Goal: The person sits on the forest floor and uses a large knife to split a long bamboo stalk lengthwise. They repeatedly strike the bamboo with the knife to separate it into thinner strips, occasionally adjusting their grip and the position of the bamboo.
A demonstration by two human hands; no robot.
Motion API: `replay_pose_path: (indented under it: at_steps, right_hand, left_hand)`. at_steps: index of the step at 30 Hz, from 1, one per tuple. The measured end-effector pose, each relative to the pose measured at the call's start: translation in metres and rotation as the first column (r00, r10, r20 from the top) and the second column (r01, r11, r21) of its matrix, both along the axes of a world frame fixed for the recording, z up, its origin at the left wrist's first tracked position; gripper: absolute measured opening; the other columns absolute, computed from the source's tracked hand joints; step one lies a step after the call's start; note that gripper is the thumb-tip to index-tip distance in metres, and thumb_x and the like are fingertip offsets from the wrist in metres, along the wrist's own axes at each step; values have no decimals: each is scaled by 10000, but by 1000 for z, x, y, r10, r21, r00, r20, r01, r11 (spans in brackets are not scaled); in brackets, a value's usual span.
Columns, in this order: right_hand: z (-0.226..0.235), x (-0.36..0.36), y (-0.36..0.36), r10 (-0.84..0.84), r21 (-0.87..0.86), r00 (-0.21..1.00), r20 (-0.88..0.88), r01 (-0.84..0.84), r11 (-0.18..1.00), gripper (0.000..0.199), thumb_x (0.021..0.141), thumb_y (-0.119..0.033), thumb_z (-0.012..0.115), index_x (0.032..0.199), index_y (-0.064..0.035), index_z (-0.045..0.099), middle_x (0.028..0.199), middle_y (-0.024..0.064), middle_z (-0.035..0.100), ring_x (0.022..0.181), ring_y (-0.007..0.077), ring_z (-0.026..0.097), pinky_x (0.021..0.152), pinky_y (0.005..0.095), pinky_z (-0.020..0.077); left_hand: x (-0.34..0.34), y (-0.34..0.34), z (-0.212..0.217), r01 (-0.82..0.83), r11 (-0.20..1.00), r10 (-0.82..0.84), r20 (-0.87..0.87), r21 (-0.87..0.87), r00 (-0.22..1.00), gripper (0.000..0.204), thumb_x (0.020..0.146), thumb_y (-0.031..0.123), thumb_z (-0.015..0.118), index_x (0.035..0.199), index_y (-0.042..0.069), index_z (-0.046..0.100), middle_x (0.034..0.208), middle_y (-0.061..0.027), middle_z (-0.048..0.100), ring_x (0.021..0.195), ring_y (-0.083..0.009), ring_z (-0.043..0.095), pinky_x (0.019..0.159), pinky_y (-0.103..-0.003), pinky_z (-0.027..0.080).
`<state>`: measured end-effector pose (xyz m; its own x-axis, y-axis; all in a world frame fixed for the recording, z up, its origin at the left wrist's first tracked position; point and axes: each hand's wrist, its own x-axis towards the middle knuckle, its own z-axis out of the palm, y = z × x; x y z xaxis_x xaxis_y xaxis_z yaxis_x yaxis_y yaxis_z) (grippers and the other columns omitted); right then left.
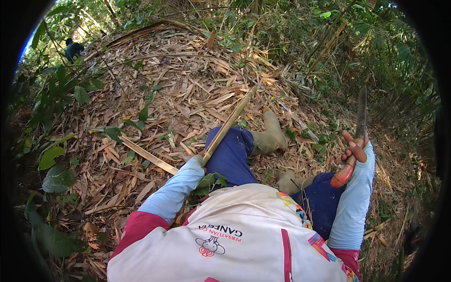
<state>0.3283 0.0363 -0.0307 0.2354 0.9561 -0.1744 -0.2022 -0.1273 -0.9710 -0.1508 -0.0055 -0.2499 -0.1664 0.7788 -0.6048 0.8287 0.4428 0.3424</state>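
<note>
My left hand [202,155], mostly hidden by a light blue sleeve, is closed around a split bamboo strip [230,123]. The strip slants up and away across my left knee. A second pale bamboo strip [149,154] lies to the left, its near end passing behind my left forearm. Off to the right, my right hand [355,149] grips a machete [361,110] by its reddish handle [344,173]. The dark blade points away from me, well apart from the bamboo.
My legs in blue trousers [230,155] and green rubber boots [270,134] are bent in front of me. Dry bamboo leaves [178,89] cover the sloping ground. Green plants [58,176] grow at left, thicker brush behind. Another person [73,50] is far off at the upper left.
</note>
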Motion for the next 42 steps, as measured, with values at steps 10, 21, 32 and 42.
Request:
replay_pose_path:
  at_steps: [10,21,32,42]
  right_hand:
    - [13,-5,-4,36,47,991,-132,-30,998,914,803,-30,610,1583,-164,152,1269,198,546,716,92,545,615,266,520]
    - [3,0,4,35,87,992,-123,-25,996,894,856,-54,593,1593,-162,99,1312,193,536,741,71,542,654,250,530]
    - [-2,-13,33,-40,64,995,-87,45,997,866,857,-56,607,1582,-148,143,1264,172,567,749,64,552,657,239,543]
    - [-11,-43,67,-1,-71,997,-80,-5,997,898,840,-29,609,1586,-151,123,1290,184,547,761,82,552,670,259,540]
  left_hand:
    - [-7,-2,4,-8,1000,7,-25,-20,1000,605,721,222,822,1226,-25,598,1094,-228,668,1021,-362,652,917,-380,495]
    - [-35,-11,20,-174,966,141,175,192,974,601,734,196,800,1245,-18,564,1051,-231,665,1004,-369,655,898,-395,492]
    - [-86,11,-31,-413,907,420,105,-80,901,535,706,213,824,1146,-15,623,894,-187,682,830,-296,679,757,-412,513]
    - [-114,3,-62,-531,837,540,34,-134,841,502,692,196,855,1090,-29,647,905,-194,679,862,-310,684,759,-419,527]
